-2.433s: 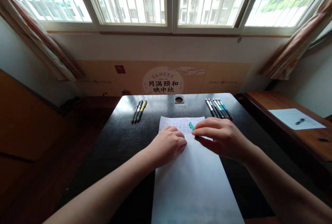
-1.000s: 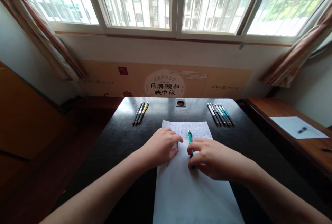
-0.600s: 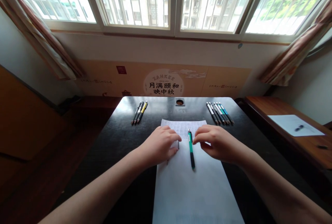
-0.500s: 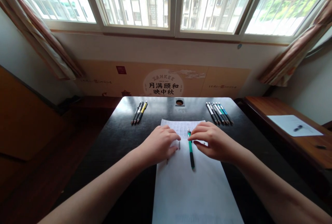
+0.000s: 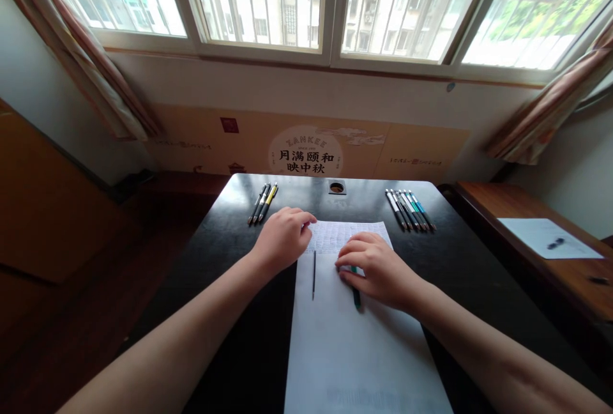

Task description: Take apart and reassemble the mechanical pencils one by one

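Observation:
My left hand (image 5: 286, 238) is at the top left corner of the paper sheet (image 5: 354, 350), its index finger stretched out and its thumb bent below, with a gap between them. Just below it on the sheet lies a thin dark pen refill (image 5: 314, 276), untouched. My right hand (image 5: 376, 268) arches over a green pen with a black grip (image 5: 357, 299), covering the pen's upper part. Its fingertips come close together just left of the pen; anything between them is too small to make out.
Three pens (image 5: 262, 203) lie at the desk's back left, and several pens (image 5: 410, 209) form a row at the back right. A square hole fitting (image 5: 336, 188) sits at the desk's back edge. To the right, a brown side table (image 5: 483, 200) bears another sheet (image 5: 531, 235) with small dark items.
My left hand has moved left and away from me, uncovering the refill. My right hand has moved nearer and slightly left, covering more of the green pen. The view has shifted slightly.

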Demonstrator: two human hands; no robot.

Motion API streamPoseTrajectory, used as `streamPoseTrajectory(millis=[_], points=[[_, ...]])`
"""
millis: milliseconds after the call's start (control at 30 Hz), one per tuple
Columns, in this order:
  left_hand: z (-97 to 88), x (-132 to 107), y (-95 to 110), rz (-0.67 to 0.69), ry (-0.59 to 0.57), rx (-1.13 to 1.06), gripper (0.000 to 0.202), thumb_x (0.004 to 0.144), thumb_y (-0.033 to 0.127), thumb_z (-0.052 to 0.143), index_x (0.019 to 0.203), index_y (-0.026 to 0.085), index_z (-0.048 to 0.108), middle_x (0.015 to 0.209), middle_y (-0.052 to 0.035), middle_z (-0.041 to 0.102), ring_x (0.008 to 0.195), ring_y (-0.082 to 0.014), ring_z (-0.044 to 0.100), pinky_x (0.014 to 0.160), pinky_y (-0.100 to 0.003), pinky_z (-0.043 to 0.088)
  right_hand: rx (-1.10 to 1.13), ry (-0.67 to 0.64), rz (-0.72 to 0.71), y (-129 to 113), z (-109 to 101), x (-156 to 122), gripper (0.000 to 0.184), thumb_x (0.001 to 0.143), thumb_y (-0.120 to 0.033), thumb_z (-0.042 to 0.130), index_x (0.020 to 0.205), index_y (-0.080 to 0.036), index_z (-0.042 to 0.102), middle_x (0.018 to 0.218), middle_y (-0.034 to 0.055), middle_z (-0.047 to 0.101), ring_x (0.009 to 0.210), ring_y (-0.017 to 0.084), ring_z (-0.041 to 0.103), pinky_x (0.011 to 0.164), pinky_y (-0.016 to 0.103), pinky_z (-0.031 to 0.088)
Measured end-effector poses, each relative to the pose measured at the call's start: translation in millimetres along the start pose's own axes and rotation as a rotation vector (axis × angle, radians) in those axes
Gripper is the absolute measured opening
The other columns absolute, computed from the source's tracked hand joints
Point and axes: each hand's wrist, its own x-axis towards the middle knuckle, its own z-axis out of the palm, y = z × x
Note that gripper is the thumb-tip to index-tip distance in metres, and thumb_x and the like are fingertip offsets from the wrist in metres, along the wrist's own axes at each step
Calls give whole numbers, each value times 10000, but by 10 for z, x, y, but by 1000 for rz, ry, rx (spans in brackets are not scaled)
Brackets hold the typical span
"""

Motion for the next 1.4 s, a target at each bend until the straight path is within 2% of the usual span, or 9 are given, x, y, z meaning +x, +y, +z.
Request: streamPoseTrajectory(millis=[233,367,633,1067,1267,1400], points=[[52,-8,1,-47,-121,65,306,851,136,535,1046,194,764,1024,-57,764,992,-253,672,912,-367,543,0,-23,44,-39,19,27,116,837,-129,714,885,-231,743,931,19,760,943,246,625,932,434,421],[77,-16,5,-41,-145,88,322,857,151,526,1076,187,759,1043,-64,766,1008,-264,671,924,-379,541,-11,-7,79,-90,16,61,229,778,-88,706,971,-211,702,919,45,735,963,268,621,910,441,423],[58,-21,7,-68,-131,89,314,859,155,532,1072,188,760,1056,-71,760,1003,-270,669,914,-389,540,28,-11,84,-108,72,122,263,763,-102,731,998,-197,662,936,56,702,960,263,615,896,427,425],[12,-11,33,-85,-56,60,303,862,124,512,1042,182,749,1014,-63,750,995,-255,668,900,-374,546,48,16,90,-53,37,80,256,753,-135,779,972,-213,673,959,60,717,985,276,631,913,443,436],[14,-12,30,-80,-23,49,278,864,128,513,997,187,751,1003,-63,750,977,-246,671,891,-368,550,52,8,130,-41,9,67,163,759,-112,779,866,-218,717,867,46,700,919,248,643,877,418,440],[38,-7,24,-72,-21,45,279,858,124,515,990,190,751,986,-59,748,966,-243,670,883,-363,551,57,6,140,-46,23,70,171,751,-105,788,857,-221,721,883,50,700,907,246,642,864,423,431]])
